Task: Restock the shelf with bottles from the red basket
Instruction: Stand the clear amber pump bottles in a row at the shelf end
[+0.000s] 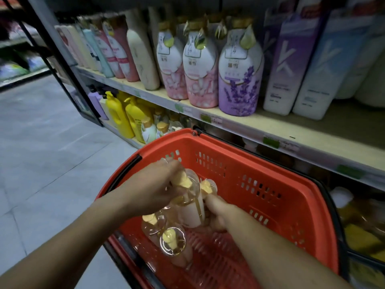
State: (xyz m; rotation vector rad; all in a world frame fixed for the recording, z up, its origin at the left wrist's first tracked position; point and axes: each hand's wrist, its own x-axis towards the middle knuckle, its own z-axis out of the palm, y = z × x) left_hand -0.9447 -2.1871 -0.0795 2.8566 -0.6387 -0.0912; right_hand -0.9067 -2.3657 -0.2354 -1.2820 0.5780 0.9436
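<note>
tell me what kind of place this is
Most likely a shop aisle for toiletries: a shelf lined with bottles, price tags on its edge, and a red shopping basket both hands reach into.

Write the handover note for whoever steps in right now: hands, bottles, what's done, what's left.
Left hand: grips the gold cap end of a clear bottle over the red basket.
Right hand: holds the same cluster of bottles from the other side; exactly which bottle it grips is unclear.
Two more gold-capped bottles lie in the basket, below the hands.
Done: cannot tell what has been shelved.
Left: lift these bottles out, place them on the shelf, then empty the basket.
</note>
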